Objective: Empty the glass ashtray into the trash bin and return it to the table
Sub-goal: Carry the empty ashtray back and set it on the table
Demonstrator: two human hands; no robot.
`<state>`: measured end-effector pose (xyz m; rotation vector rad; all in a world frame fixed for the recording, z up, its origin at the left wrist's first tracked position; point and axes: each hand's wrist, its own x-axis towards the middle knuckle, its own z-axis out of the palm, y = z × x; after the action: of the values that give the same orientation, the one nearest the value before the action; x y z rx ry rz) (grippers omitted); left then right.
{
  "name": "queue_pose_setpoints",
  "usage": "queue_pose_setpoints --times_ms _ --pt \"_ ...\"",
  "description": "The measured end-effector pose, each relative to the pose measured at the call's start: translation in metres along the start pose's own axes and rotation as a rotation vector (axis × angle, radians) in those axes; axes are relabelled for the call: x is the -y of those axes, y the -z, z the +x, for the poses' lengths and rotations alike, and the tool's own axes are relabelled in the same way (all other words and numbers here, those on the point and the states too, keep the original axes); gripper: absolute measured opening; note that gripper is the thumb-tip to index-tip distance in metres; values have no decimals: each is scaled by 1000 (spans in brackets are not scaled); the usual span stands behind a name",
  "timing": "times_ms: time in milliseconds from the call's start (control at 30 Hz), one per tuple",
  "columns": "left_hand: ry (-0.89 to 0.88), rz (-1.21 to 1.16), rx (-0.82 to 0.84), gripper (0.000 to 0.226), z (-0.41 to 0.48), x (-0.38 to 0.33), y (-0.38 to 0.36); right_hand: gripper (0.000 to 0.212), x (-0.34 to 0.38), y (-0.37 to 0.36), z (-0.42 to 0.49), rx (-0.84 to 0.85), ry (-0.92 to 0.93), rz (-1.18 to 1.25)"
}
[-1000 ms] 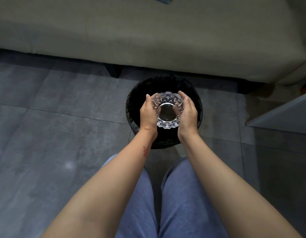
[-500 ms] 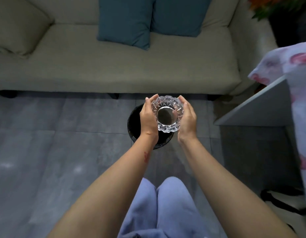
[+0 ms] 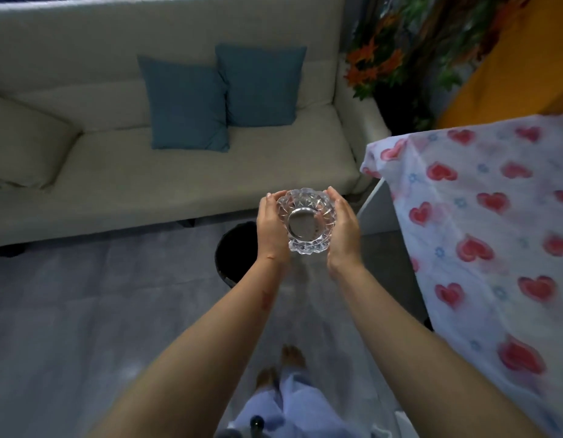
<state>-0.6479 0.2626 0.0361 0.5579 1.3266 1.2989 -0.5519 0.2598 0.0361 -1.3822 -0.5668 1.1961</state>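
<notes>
1 glass ashtray (image 3: pixel 306 221) clamped between 2 hands, left (image 3: pixel 271 227) and right (image 3: pixel 344 230), beside 1 black trash bin (image 3: pixel 234 248), 2 teal cushions (image 3: pixel 188 105) behind

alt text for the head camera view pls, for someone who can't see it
Two bare hands, left and right, cup a cut-glass ashtray above a grey tiled floor, with a black trash bin just beyond the left hand. A beige sofa lies ahead; a heart-patterned tablecloth is at right.

one ashtray (image 3: pixel 306 221), one bin (image 3: pixel 236 248), two teal cushions (image 3: pixel 187 105), two hands (image 3: pixel 272 227)
</notes>
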Motion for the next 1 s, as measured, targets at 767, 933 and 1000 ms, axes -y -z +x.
queue_pose_setpoints --times_ms 767,933,1000 --pt "155 384 719 40 -165 73 -169 50 51 239 -94 -688 39 201" --pt "189 470 854 42 -213 108 -225 56 66 313 -104 -797 54 258" --pt "198 486 918 42 -230 125 -251 54 70 348 -103 -831 65 247"
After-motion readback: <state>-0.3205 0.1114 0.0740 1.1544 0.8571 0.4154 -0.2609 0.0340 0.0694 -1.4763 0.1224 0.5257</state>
